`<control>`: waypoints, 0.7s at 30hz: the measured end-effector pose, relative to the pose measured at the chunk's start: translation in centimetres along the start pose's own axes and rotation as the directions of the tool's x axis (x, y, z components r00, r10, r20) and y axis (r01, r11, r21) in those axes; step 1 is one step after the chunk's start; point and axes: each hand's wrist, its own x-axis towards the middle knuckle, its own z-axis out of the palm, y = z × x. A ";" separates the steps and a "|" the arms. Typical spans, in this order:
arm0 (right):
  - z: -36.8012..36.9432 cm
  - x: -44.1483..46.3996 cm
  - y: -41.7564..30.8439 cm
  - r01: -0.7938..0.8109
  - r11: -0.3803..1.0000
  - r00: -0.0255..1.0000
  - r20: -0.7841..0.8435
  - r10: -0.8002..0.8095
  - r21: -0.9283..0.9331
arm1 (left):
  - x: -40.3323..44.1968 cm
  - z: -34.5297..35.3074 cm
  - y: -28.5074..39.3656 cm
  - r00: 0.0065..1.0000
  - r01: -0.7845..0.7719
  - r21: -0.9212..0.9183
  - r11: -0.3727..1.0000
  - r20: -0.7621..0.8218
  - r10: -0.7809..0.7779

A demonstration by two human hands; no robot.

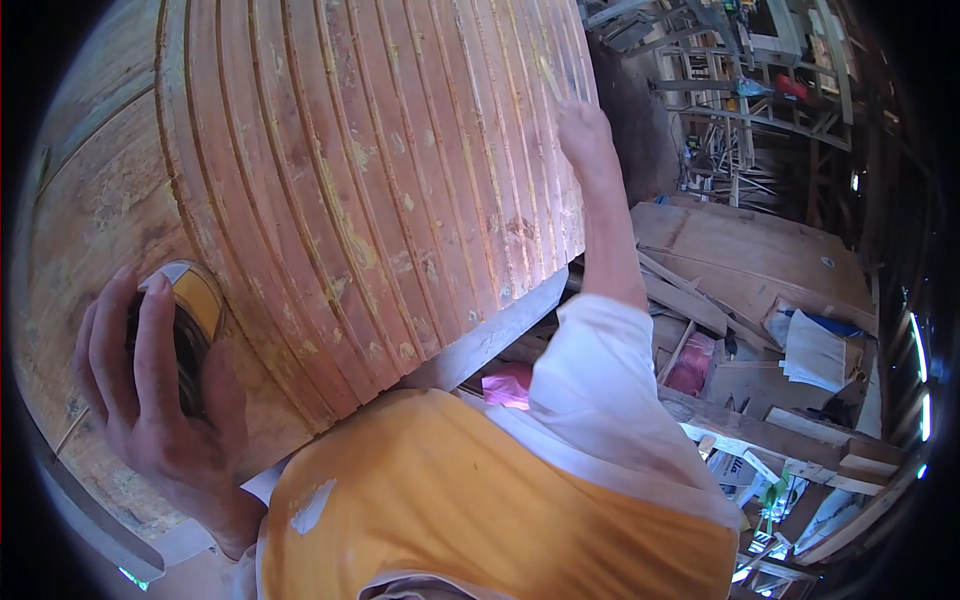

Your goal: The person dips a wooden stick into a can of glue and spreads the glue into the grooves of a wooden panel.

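A large reddish-brown wooden panel (400,180) with long parallel grooves lies before me, smeared with yellowish filler. At its left, my left hand (160,380) is closed around a round tin (200,300) with a yellow-and-white side and a dark part under my fingers. The tin rests against the plain wood beside the outermost groove. My right hand (588,135) reaches to the panel's far right edge, its fingers pinched on a thin, pale yellowish strip-like tool (549,76). The tool's tip lies over the grooves near that edge; its exact kind is too small to tell.
Right of the panel stands a brown board-topped surface (750,250), with loose planks (685,300) beside it. A pink bag (692,365) and a white cloth or paper (815,350) lie among timber offcuts. Stacked wooden frames (730,130) fill the back right.
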 end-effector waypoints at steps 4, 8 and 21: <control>-1.2 -2.6 2.1 -0.135 0.964 0.991 -0.019 0.135 -0.229 | 0.2 0.0 -0.3 1.000 -0.011 -0.009 1.000 0.021 0.011; -0.5 -0.6 1.0 -0.187 0.982 0.980 0.074 0.185 0.022 | 0.0 0.1 -0.1 1.000 0.004 -0.005 1.000 0.022 -0.004; 0.0 2.2 1.4 -0.055 0.977 0.998 -0.022 0.052 -0.204 | 0.1 0.0 -0.1 1.000 0.010 -0.039 0.999 0.017 -0.010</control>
